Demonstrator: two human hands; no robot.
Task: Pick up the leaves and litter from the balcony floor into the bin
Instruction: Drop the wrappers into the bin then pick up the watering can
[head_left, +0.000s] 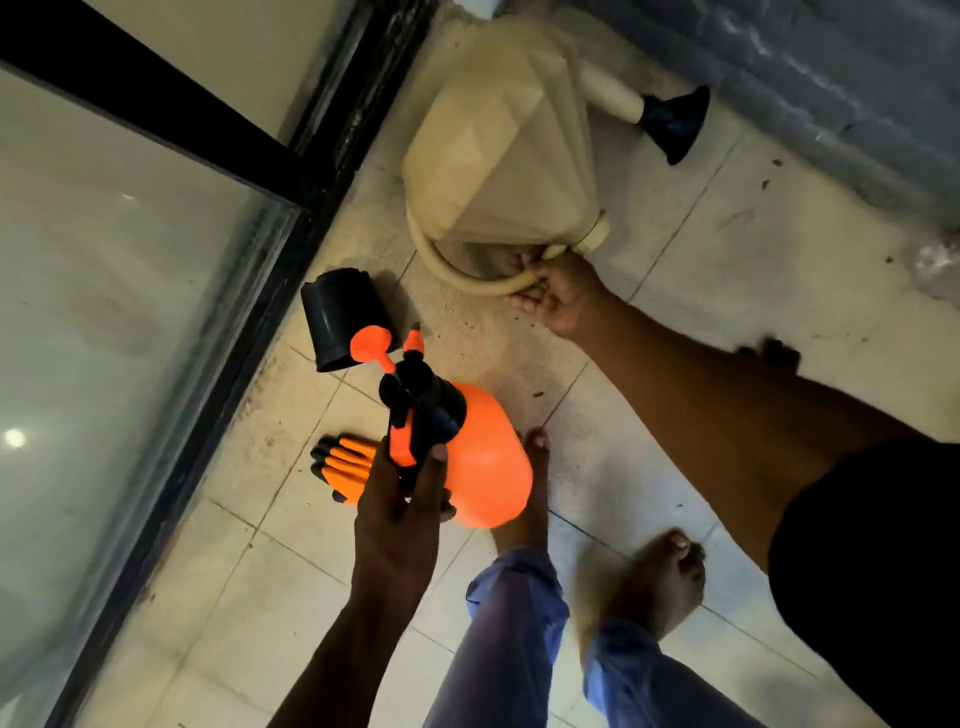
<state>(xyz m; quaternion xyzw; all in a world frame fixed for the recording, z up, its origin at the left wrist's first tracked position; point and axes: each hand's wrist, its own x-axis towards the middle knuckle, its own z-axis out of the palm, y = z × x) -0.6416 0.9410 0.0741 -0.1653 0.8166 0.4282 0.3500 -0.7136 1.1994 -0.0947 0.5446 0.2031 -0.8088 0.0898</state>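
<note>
My left hand (400, 499) grips the orange pressure sprayer's (467, 457) handle, my right hand (558, 296) clasps the beige watering can's (498, 150) curved handle, and dark leaf bits (537, 396) speckle the tiled floor (727, 270).

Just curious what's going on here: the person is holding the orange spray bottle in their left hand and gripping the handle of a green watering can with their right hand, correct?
Nearly. The head view shows the watering can is cream, not green. The rest holds: the left hand holds the orange spray bottle, and the right hand grips the can's handle.
</note>
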